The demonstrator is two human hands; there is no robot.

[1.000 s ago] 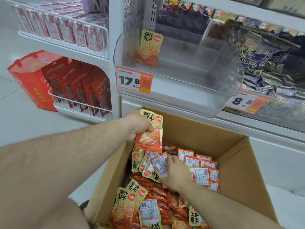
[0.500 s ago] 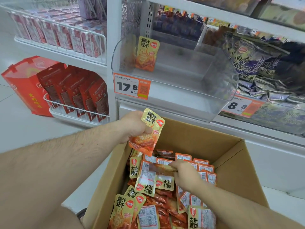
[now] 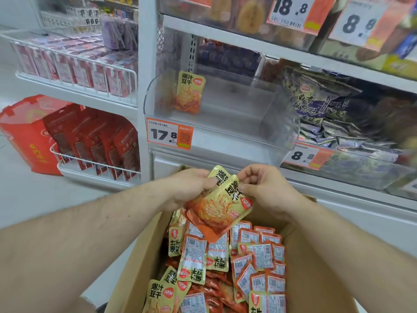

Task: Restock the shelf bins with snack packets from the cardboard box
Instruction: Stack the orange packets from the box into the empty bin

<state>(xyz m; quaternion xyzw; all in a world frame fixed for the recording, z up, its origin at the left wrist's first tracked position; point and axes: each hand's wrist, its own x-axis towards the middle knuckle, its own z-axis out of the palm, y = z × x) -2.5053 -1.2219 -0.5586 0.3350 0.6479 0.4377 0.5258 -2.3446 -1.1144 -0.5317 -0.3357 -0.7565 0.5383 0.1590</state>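
Both hands meet above the far end of the cardboard box (image 3: 144, 256). The left hand (image 3: 191, 188) grips 2 yellow-orange snack packets (image 3: 216, 208), thumb and fingers curled round their left edges, while the right hand (image 3: 266, 188) pinches the top corner of the front packet. Loose packets (image 3: 225, 263) of the same kind fill the box at 6 o'clock from the hands. At 12 o'clock, the clear shelf bin (image 3: 277, 123) holds 1 upright packet (image 3: 189, 92) in its left corner, above a price tag (image 3: 169, 136) reading 17.8.
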